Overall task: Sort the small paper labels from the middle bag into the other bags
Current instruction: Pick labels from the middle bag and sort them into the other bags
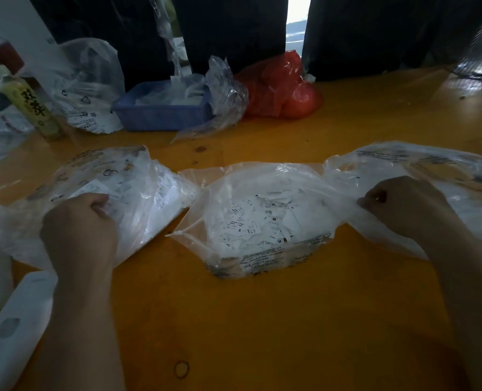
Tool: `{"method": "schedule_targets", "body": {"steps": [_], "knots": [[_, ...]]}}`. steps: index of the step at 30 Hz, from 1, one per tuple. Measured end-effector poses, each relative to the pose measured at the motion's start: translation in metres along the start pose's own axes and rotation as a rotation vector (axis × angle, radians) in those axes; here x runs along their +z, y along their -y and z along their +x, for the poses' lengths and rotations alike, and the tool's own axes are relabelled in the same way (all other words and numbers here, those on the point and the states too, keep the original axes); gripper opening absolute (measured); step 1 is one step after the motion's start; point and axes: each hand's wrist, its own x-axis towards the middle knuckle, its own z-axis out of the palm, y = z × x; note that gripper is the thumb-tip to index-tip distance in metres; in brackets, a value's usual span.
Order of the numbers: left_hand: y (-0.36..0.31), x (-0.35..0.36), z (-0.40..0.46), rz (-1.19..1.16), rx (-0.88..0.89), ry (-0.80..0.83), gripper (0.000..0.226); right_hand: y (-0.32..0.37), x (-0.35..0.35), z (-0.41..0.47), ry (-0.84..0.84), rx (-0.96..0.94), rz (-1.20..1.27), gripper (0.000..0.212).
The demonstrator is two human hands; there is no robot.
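Orange-yellow table, dim light, dark fabric along the far edge

Head view, near row: three clear plastic bags side by side
- middle bag: mouth open upward, holds a heap of small paper labels, white with black print, size letters S and M legible; printed warning text along its near edge
- left bag: holds white paper pieces; touches the middle bag
- right bag: clear film, contents not discernible
- left hand: knuckles up on the left bag, fingers curled, pinching its film
- right hand: fingers curled, pinching the film of the right bag at its edge beside the middle bag

Far row: yellow bottle with black characters, far left; crumpled clear bag beside it; blue plastic tray holding white pieces; red plastic bag right of the tray

Near left corner: white elongated object, kind unclear

Near edge: rubber band, flat on the table
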Motion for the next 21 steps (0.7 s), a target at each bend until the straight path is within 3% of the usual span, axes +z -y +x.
{"method": "schedule_targets", "body": {"steps": [2,6,10,13,17,19,21], "knots": [[0.001,0.005,0.000,0.098,-0.003,0.022,0.031,0.000,0.002,0.001,-0.039,-0.008,0.017,0.016],[0.004,0.013,0.002,0.207,-0.028,0.071,0.036,-0.002,0.003,0.002,-0.158,0.033,0.047,0.018],[-0.007,0.011,-0.003,0.173,-0.026,0.028,0.040,0.001,0.003,0.002,-0.054,0.051,-0.041,0.028],[-0.019,0.006,-0.010,0.071,0.028,-0.071,0.036,0.000,0.007,0.003,-0.084,0.040,-0.072,0.018],[-0.047,0.002,-0.024,-0.146,0.167,-0.210,0.032,-0.005,0.003,0.003,-0.315,0.050,-0.006,0.022],[-0.066,0.006,-0.037,-0.255,0.259,-0.198,0.027,-0.007,0.000,0.002,-0.442,0.031,0.008,0.020],[-0.082,0.014,-0.051,-0.354,0.352,-0.138,0.023,-0.007,0.001,0.001,-0.401,0.025,-0.038,0.018]]}}
